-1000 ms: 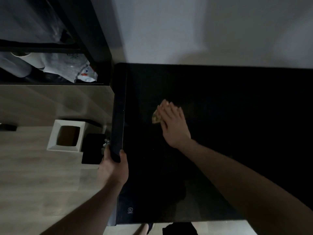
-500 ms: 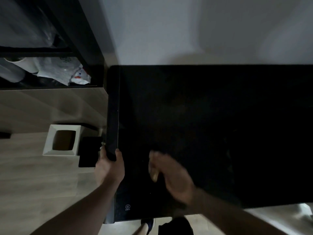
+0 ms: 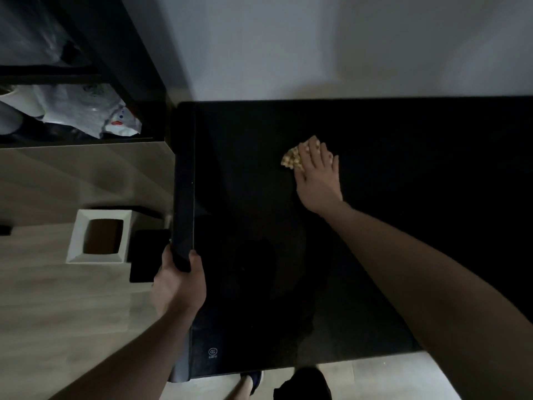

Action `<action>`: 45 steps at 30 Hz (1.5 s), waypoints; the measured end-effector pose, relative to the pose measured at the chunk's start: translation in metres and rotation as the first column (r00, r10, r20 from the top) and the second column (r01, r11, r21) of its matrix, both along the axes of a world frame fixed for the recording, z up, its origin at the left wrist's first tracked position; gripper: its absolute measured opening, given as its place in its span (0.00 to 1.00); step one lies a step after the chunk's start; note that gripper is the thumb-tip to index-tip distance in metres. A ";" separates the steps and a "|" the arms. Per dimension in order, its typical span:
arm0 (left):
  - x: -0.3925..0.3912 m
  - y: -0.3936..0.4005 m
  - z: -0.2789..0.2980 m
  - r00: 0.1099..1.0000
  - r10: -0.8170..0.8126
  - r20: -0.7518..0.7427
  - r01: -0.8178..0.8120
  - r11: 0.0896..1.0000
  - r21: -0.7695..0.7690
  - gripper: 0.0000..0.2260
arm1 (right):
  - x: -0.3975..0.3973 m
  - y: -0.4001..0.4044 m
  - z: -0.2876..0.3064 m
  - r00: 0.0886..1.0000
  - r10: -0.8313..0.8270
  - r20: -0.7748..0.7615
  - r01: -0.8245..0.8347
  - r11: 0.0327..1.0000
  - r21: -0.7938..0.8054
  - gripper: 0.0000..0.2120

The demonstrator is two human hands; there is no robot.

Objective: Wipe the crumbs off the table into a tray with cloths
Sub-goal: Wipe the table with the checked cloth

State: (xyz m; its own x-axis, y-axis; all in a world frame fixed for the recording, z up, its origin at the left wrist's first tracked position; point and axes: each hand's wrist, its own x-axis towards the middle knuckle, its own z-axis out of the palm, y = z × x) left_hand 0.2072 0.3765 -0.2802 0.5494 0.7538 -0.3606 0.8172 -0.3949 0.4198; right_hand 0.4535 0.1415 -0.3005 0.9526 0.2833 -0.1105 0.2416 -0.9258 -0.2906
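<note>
The scene is dim. A black table (image 3: 389, 241) fills the middle and right of the head view. My right hand (image 3: 318, 177) lies flat on a yellowish cloth (image 3: 292, 160), pressing it onto the tabletop near the far middle. Along the table's left edge a long black tray (image 3: 183, 180) is held level with the top, and my left hand (image 3: 178, 284) grips its near end from below. Crumbs are too small to make out on the dark surface.
A white square bin (image 3: 99, 236) stands on the wooden floor left of the table, with a flat black object (image 3: 145, 255) beside it. A dark shelf (image 3: 121, 67) holding plastic bags (image 3: 86, 114) is at the upper left. A white wall rises behind the table. My foot (image 3: 251, 382) shows below.
My right hand with the cloth swept toward the near edge half a second ago, then moved back out to the far middle of the table. My left hand stayed on the tray.
</note>
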 end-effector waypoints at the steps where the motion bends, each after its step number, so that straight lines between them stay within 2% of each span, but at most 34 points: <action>1: 0.000 0.000 0.001 1.000 0.005 -0.010 -0.006 1.000 -0.001 0.24 | -0.020 0.000 0.001 0.999 0.042 -0.010 -0.043 0.999 -0.010 0.29; 4: 0.000 -0.003 0.007 1.000 -0.001 -0.023 0.000 1.000 -0.014 0.24 | -0.093 -0.010 0.006 0.976 0.208 -0.057 -0.211 0.977 -0.044 0.29; 9: -0.001 -0.003 0.014 0.999 -0.016 -0.052 0.014 0.999 -0.036 0.25 | -0.245 -0.042 0.014 0.880 0.469 -0.074 -0.462 0.882 0.090 0.31; 12: -0.002 -0.005 0.017 0.999 -0.013 -0.035 0.011 0.999 -0.050 0.24 | -0.291 -0.058 0.013 0.841 0.538 -0.050 -0.521 0.833 0.188 0.36; 14: -0.002 -0.005 0.017 1.000 -0.008 -0.023 0.007 0.999 -0.038 0.23 | -0.282 -0.065 0.015 0.819 0.572 -0.041 -0.542 0.796 0.272 0.38; 15: -0.001 -0.005 0.016 1.000 -0.009 -0.015 0.008 1.000 -0.029 0.23 | -0.269 -0.064 0.018 0.820 0.570 -0.055 -0.526 0.787 0.322 0.36; 17: -0.001 -0.005 0.015 1.000 -0.013 -0.011 0.013 1.000 -0.018 0.21 | -0.230 -0.060 0.023 0.882 0.467 -0.068 -0.412 0.832 0.372 0.19; 18: -0.001 -0.005 0.014 1.000 -0.013 -0.009 0.013 1.000 -0.015 0.21 | -0.201 -0.060 0.026 0.919 0.391 -0.055 -0.341 0.856 0.388 0.17; 19: -0.001 -0.005 0.013 1.000 -0.014 -0.001 0.014 1.000 -0.013 0.20 | -0.168 -0.056 0.031 0.956 0.292 -0.011 -0.266 0.887 0.378 0.19; 22: -0.001 -0.004 0.007 1.000 -0.014 0.016 0.014 1.000 -0.006 0.21 | -0.064 -0.050 0.032 0.989 0.133 0.068 -0.147 0.948 0.282 0.25; 25: -0.001 -0.004 0.001 0.999 0.012 0.045 -0.012 1.000 -0.008 0.21 | 0.023 -0.040 0.029 0.997 0.079 0.004 -0.078 0.979 0.189 0.28; 27: -0.002 -0.004 -0.002 0.996 0.025 0.082 -0.024 1.000 -0.009 0.20 | 0.045 -0.030 0.016 0.998 0.046 -0.033 -0.043 0.996 0.080 0.28; 29: -0.001 -0.004 -0.002 0.997 0.022 0.079 -0.021 1.000 -0.007 0.19 | 0.033 -0.021 0.003 0.999 0.033 0.014 -0.033 0.999 -0.005 0.29; 31: -0.001 -0.003 -0.002 0.998 0.008 0.055 -0.009 1.000 0.005 0.20 | 0.002 -0.020 -0.002 0.997 0.058 0.053 -0.058 0.998 -0.005 0.28; 35: 0.001 -0.005 0.006 1.000 0.014 0.021 -0.014 1.000 -0.016 0.21 | -0.094 -0.050 0.006 0.949 0.316 -0.002 -0.315 0.948 -0.036 0.29; 40: 0.002 -0.007 0.013 1.000 0.012 -0.004 -0.012 0.999 -0.037 0.22 | -0.226 -0.124 0.016 0.812 0.581 -0.064 -0.577 0.814 0.072 0.34; 43: 0.003 -0.008 0.015 1.000 0.015 -0.022 -0.016 1.000 -0.025 0.22 | -0.243 -0.145 0.017 0.768 0.638 -0.059 -0.628 0.768 0.130 0.40; 45: 0.004 -0.009 0.014 0.999 0.025 -0.026 -0.026 1.000 -0.015 0.23 | -0.223 -0.140 0.025 0.763 0.646 -0.025 -0.622 0.744 0.245 0.37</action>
State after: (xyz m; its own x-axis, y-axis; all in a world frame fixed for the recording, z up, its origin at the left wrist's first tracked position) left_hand 0.2110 0.3677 -0.2666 0.5205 0.7616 -0.3860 0.8376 -0.3675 0.4042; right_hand 0.2304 0.0013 -0.2752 0.5309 0.8452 -0.0611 0.7090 -0.4826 -0.5143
